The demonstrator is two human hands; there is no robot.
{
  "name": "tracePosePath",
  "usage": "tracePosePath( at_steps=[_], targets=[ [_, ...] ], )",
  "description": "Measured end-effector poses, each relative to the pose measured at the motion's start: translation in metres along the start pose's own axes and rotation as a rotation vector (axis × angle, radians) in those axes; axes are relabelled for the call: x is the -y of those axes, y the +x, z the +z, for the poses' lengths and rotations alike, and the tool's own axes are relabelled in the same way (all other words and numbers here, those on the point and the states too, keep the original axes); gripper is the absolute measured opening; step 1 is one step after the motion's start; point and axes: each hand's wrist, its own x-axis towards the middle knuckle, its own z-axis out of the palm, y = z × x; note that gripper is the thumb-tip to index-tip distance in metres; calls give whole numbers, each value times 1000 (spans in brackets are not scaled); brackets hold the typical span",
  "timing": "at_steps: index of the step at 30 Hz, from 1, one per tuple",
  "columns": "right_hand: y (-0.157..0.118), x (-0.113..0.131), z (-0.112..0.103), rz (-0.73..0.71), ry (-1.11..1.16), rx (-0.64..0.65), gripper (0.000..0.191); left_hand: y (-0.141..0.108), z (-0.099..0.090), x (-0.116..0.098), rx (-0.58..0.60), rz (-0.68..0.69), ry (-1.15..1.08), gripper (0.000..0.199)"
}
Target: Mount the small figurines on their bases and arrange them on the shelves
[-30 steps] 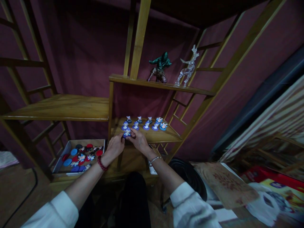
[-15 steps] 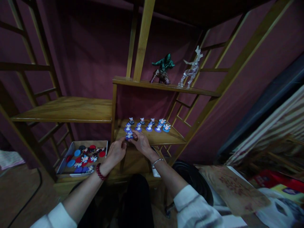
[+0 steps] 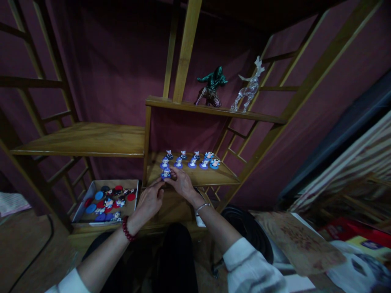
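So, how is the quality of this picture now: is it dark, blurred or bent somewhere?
Head view: dim overall; the crystal-clear deer figure shows bright highlights; small figurines in the box lack fine detail; shelf posts splay outward toward the edges.

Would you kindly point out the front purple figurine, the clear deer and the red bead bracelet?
Front purple figurine (image 3: 166, 173), head view, its body.
Clear deer (image 3: 249, 90), head view, its torso.
Red bead bracelet (image 3: 125, 230), head view, its beads.

Dim, cool light left the scene murky, with a faint sheen on the bare shelf (image 3: 82, 138) at nine o'clock and deep shadow at one. Wide-angle distortion stretched the edges; the plastic bag (image 3: 351, 266) at four looked blurred.
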Motion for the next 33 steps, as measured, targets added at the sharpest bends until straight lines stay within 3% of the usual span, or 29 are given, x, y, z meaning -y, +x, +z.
tracePosePath(
  at_steps=[16,26,33],
  targets=[
    [1,0,-1,-3,-6,28,41,1,5,6,-9,41,182,37],
    [8,-4,2,-46,193,24,36,-12,12,12,-110,211,395,41],
    [17,10,-7,-103,25,76,31,-12,16,19,-47,240,514,50]
  ],
)
